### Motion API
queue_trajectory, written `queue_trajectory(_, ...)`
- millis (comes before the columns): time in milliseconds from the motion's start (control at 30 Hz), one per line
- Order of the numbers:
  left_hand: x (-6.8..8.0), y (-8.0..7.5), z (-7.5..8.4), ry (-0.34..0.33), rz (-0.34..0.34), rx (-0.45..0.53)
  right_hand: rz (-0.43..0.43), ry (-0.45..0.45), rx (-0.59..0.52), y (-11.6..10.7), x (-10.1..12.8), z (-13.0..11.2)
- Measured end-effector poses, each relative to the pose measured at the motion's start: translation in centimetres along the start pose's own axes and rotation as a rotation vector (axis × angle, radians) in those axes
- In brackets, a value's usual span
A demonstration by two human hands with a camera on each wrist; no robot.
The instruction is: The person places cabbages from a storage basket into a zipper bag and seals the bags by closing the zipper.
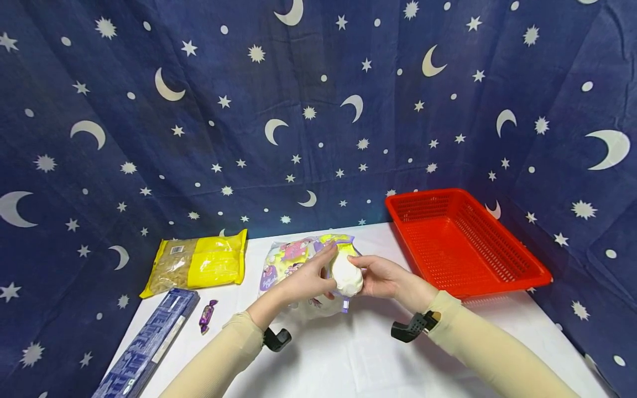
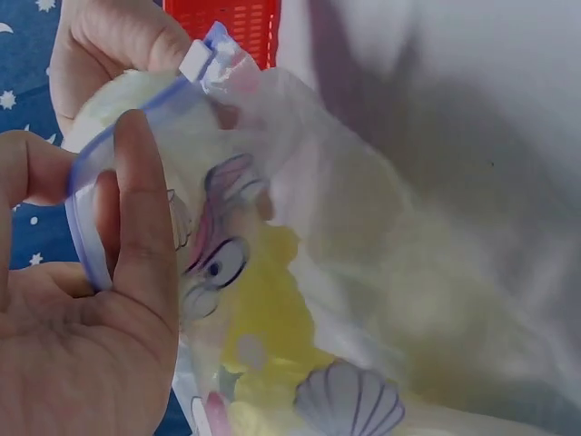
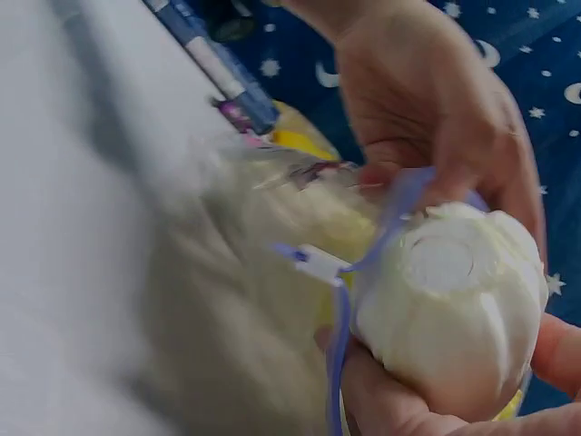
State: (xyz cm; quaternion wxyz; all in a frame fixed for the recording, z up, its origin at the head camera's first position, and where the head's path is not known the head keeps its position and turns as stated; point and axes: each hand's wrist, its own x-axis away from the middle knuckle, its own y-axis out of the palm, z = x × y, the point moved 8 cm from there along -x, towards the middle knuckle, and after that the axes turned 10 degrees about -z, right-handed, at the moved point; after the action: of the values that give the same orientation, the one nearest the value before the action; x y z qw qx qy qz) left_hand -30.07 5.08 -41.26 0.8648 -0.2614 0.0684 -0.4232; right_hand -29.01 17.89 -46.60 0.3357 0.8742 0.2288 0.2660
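Observation:
A clear zip bag [image 1: 282, 264] with a colourful cartoon print lies at the middle of the table, its purple-edged mouth spread apart. My left hand [image 1: 309, 281] holds the bag's rim, with fingers on both sides of the purple zip edge in the left wrist view. At that mouth, my right hand [image 1: 382, 281] grips a white, ribbed garlic bulb [image 1: 346, 275] between thumb and fingers. The bulb's round base [image 3: 442, 261] faces the right wrist camera. A white slider [image 3: 320, 263] sits on the zip. Part of the bag's opening is hidden behind my left hand.
To the right stands a red perforated basket [image 1: 463, 249]. On the left lie a yellow pack of pasta [image 1: 216, 261], a long blue box [image 1: 151, 342] and a purple-wrapped candy [image 1: 207, 317]. A dark blue star-and-moon cloth [image 1: 318, 138] hangs behind the white table.

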Motion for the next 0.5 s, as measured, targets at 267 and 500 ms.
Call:
queue_trajectory(267,-0.3,0.2,0.7,0.02,0.015,-0.041,-0.005,-0.083,0.221,0.4,-0.8,0.3)
queue_trajectory(500,-0.6,0.5,0.9,0.043,0.019,-0.036,0.131,-0.107,0.269,0.0,-1.2,0.2)
